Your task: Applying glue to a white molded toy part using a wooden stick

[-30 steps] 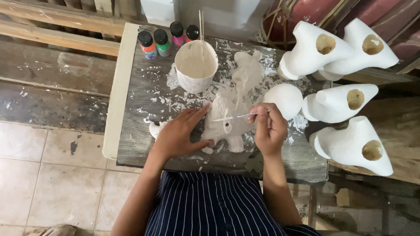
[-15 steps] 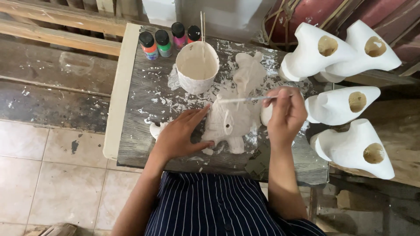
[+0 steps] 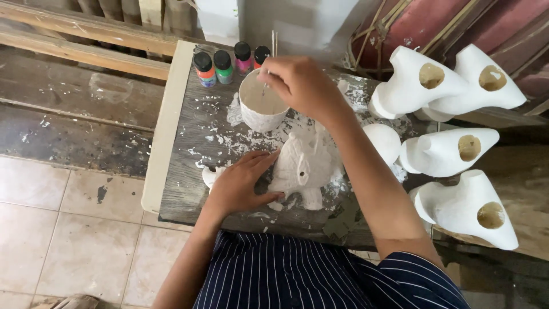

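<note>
A paint-spattered grey wooden table (image 3: pixel 189 154) stands over a tiled floor (image 3: pixel 63 229), with weathered planks (image 3: pixel 68 109) beyond it. At the far edge of the table, just left of the raised right hand, four small paint bottles (image 3: pixel 229 64) stand in a row. Nearer the body, the left hand (image 3: pixel 240 186) lies flat and open on the table, fingers spread against the left flank of a white plaster figurine (image 3: pixel 303 169), steadying it. The figurine lies between the two arms, its long axis running roughly away from the body, closer to the left hand than to the right. Straight beyond it stands a white cup (image 3: pixel 260 109) of white paint. The right hand (image 3: pixel 300 86) hovers over the cup's far rim, fingers pinched closed on a thin brush (image 3: pixel 265 88) whose tip dips into the cup. To the right of the right forearm, four unpainted white hollow casts (image 3: pixel 457 149) lie clustered, well apart from both hands.
</note>
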